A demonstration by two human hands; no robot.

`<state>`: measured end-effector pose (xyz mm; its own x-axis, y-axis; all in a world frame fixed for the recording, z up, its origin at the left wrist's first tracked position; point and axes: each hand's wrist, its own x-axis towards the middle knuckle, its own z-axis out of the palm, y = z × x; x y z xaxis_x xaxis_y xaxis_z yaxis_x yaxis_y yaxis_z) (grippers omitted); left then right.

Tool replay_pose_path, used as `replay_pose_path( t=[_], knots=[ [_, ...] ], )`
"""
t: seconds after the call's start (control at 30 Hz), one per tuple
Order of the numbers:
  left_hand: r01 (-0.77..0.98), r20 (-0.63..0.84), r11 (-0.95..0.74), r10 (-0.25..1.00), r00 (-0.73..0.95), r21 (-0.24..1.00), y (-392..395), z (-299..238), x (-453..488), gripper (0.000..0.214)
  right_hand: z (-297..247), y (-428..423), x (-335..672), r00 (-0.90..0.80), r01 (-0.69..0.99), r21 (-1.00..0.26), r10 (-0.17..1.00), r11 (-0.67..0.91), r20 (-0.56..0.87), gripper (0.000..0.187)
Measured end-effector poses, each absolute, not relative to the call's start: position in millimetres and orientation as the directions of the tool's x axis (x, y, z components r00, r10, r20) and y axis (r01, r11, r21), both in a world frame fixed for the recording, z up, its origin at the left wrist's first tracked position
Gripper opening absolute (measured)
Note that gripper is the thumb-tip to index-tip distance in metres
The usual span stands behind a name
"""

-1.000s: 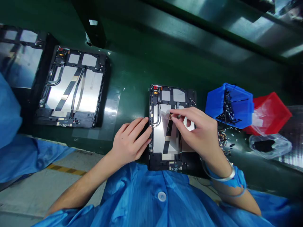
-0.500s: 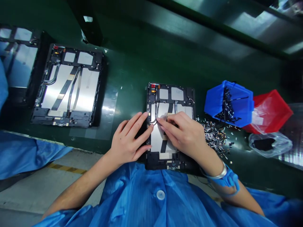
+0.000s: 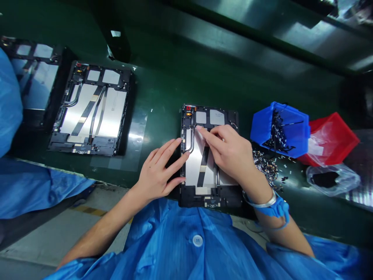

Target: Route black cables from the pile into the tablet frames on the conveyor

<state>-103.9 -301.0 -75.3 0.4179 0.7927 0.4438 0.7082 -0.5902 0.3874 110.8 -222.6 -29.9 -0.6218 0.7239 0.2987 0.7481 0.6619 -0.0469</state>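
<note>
Tablet frame [image 3: 211, 198] lies flat on green surface [image 3: 157, 89]. Left grip [image 3: 159, 171] open against its edge; right grip [image 3: 230, 153] on foil sheet [image 3: 194, 167], closure unclear. Frame looks light, fragile; hold rigid rim.

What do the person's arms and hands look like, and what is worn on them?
The left hand and right hand are bare, with no gloves. The blue sleeves have fine stripes. The right wrist wears a silver band and a blue strap.
</note>
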Motion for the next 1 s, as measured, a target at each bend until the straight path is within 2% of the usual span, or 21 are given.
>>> replay_pose_path(
  t=[0.1,0.17,0.27,0.37,0.43,0.5,0.63,0.73,0.8,0.9,1.0],
  knots=[
    [0.649,0.457,-0.531,0.837,0.301,0.545,-309,-73,-105,0.054,-22,-238,131,-0.522,0.791,-0.120,0.765,0.599,0.378,0.037],
    [0.653,0.409,-0.425,0.893,0.189,0.626,-318,-71,-105,0.055,-19,-255,146,-0.407,0.851,-0.172,0.831,0.495,0.379,0.039],
    [0.690,0.288,-0.274,0.953,0.098,0.670,-335,-69,-99,0.049,-20,-284,164,-0.209,0.945,-0.186,0.933,0.270,0.292,0.042],
    [0.683,0.249,-0.256,0.962,0.112,0.684,-348,-68,-88,0.046,-27,-304,170,-0.101,0.973,-0.190,0.983,0.129,0.151,0.045],
    [0.663,0.258,-0.275,0.958,0.127,0.697,-352,-68,-79,0.050,-32,-309,170,-0.070,0.957,-0.277,0.994,0.090,0.084,0.048],
    [0.628,0.259,-0.282,0.957,0.130,0.725,-355,-65,-72,0.056,-34,-310,167,-0.021,0.909,-0.416,0.998,0.040,0.051,0.047],
    [0.557,0.193,-0.194,0.979,0.062,0.807,-356,-48,-72,0.055,-28,-311,159,0.121,0.724,-0.685,0.993,-0.078,0.015,0.040],
    [0.424,0.047,-0.032,0.999,-0.026,0.905,-347,-33,-85,0.053,-21,-308,150,0.104,0.587,-0.807,0.995,-0.057,0.005,0.045],
    [0.298,-0.035,0.041,0.999,-0.026,0.954,-330,-27,-93,0.054,-19,-303,147,0.035,0.514,-0.858,0.999,-0.003,0.017,0.049],
    [0.204,-0.014,0.007,0.999,0.031,0.979,-283,-29,-99,0.050,-20,-298,155,0.001,0.417,-0.906,0.997,0.072,0.080,0.044],
    [0.166,0.056,-0.058,0.998,0.019,0.984,-210,-43,-105,0.041,-28,-304,179,0.111,0.446,-0.891,0.983,0.081,0.145,0.029]
  ],
)
